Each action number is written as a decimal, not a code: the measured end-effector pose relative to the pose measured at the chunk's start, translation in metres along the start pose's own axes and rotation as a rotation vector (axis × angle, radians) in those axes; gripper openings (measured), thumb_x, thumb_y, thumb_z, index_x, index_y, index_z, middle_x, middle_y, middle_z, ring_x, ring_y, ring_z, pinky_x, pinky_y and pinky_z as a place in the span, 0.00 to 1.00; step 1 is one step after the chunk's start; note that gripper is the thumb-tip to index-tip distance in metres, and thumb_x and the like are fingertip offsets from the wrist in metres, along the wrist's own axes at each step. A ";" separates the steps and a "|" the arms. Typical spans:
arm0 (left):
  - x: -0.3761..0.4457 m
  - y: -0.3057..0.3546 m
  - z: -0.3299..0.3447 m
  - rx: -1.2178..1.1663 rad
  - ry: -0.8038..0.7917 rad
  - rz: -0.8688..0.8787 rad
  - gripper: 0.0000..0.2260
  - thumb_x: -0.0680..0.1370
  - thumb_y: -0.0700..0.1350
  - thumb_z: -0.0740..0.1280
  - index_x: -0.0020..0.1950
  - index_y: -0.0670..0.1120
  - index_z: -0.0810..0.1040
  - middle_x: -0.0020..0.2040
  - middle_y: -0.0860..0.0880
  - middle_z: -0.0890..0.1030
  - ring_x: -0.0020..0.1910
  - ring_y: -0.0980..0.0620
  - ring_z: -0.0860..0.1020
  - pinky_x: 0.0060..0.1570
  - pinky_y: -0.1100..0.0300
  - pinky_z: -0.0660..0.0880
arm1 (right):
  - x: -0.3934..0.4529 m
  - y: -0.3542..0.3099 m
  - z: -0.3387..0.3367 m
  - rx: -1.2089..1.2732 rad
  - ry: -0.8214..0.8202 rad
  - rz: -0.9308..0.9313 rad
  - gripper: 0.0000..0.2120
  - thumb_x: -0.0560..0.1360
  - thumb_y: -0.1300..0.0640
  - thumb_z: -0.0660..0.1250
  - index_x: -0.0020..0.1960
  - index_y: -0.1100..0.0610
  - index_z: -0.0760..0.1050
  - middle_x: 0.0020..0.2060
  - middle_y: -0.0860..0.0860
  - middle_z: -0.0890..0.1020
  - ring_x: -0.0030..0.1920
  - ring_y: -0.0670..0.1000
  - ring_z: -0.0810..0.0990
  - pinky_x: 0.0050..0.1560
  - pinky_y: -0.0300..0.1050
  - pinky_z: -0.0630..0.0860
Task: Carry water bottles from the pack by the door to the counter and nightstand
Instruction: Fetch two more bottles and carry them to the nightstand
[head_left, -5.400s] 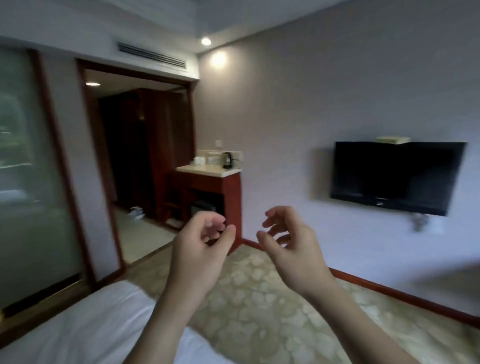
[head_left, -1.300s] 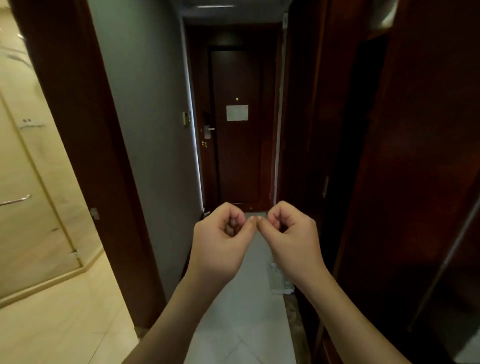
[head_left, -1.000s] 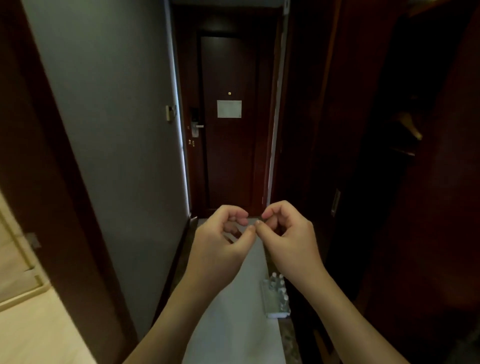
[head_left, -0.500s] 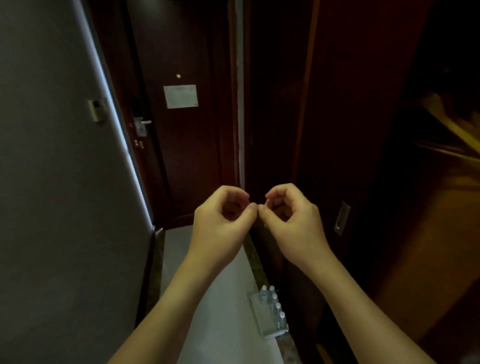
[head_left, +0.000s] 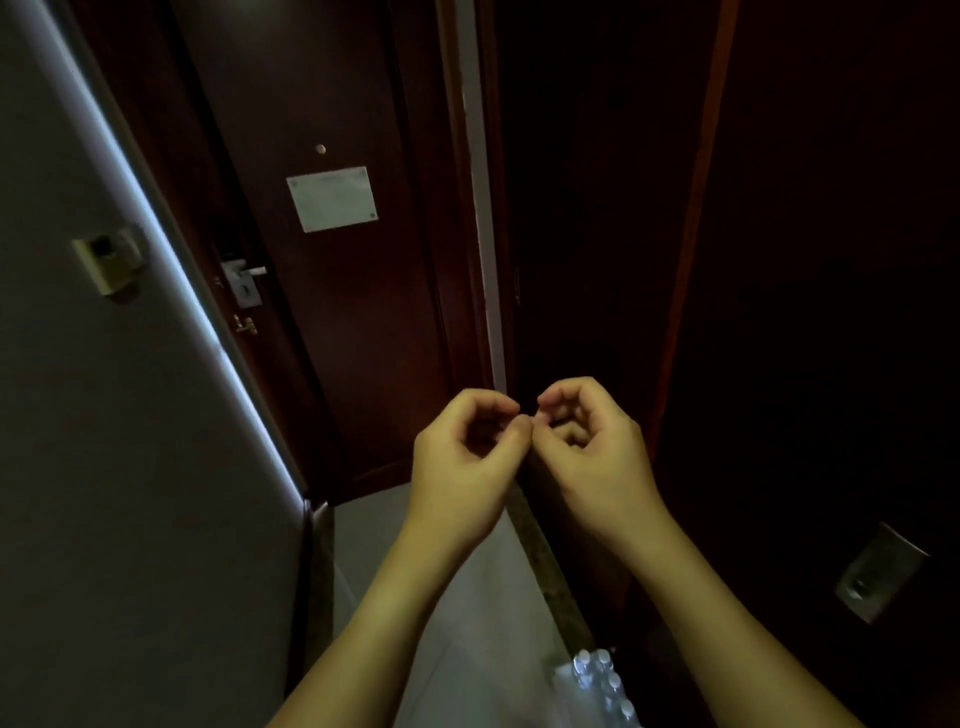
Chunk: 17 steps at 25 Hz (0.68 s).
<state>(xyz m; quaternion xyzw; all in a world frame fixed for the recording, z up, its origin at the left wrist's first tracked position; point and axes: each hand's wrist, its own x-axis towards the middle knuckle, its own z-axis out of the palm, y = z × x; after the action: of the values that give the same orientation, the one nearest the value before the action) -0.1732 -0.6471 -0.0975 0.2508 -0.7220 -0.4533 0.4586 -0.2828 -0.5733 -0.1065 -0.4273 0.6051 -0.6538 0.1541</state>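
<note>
1. Head-camera view looked down a narrow, dim entry corridor toward a dark reddish-brown wooden door (head_left: 332, 270) at its far end.
2. A pale rectangular notice (head_left: 332, 206) was fixed to that door, with a silver lever handle (head_left: 244, 271) at its left edge.
3. A grey painted wall (head_left: 104, 467) ran along the left, carrying a small cream wall switch (head_left: 106, 258); dark wood panelling (head_left: 779, 312) lined the right.
4. The floor was pale, smooth tile (head_left: 467, 623) with a speckled stone border strip (head_left: 550, 571) on the right.
5. The shrink-wrapped pack of clear plastic water bottles (head_left: 597, 680) stood on the floor at the bottom edge, against the right-hand panelling.
6. The left hand (head_left: 462, 467) and right hand (head_left: 592, 457) were raised together, fingers loosely curled, fingertips meeting, grasping nothing.
</note>
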 end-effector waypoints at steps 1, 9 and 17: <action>0.015 -0.011 0.005 -0.014 -0.013 -0.010 0.05 0.72 0.48 0.71 0.46 0.50 0.82 0.41 0.48 0.84 0.44 0.48 0.84 0.46 0.45 0.82 | 0.014 0.008 0.001 -0.025 0.012 0.002 0.07 0.74 0.63 0.71 0.49 0.55 0.76 0.37 0.47 0.81 0.32 0.43 0.77 0.34 0.36 0.76; 0.102 -0.082 0.074 -0.224 -0.370 0.044 0.02 0.73 0.38 0.69 0.44 0.44 0.79 0.37 0.53 0.79 0.36 0.61 0.76 0.39 0.70 0.72 | 0.067 0.066 -0.021 -0.260 0.364 0.078 0.11 0.72 0.59 0.71 0.41 0.48 0.71 0.31 0.46 0.78 0.27 0.42 0.69 0.29 0.39 0.68; 0.110 -0.146 0.114 -0.398 -0.732 -0.033 0.03 0.74 0.39 0.68 0.42 0.47 0.78 0.35 0.52 0.79 0.35 0.58 0.77 0.35 0.69 0.73 | 0.045 0.110 -0.009 -0.312 0.716 0.298 0.07 0.75 0.61 0.71 0.46 0.54 0.73 0.31 0.43 0.74 0.29 0.42 0.69 0.30 0.36 0.69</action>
<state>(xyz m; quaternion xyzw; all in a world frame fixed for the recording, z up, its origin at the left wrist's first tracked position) -0.3324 -0.7512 -0.1979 -0.0089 -0.7316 -0.6505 0.2038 -0.3505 -0.6245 -0.1902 -0.0992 0.7675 -0.6321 -0.0398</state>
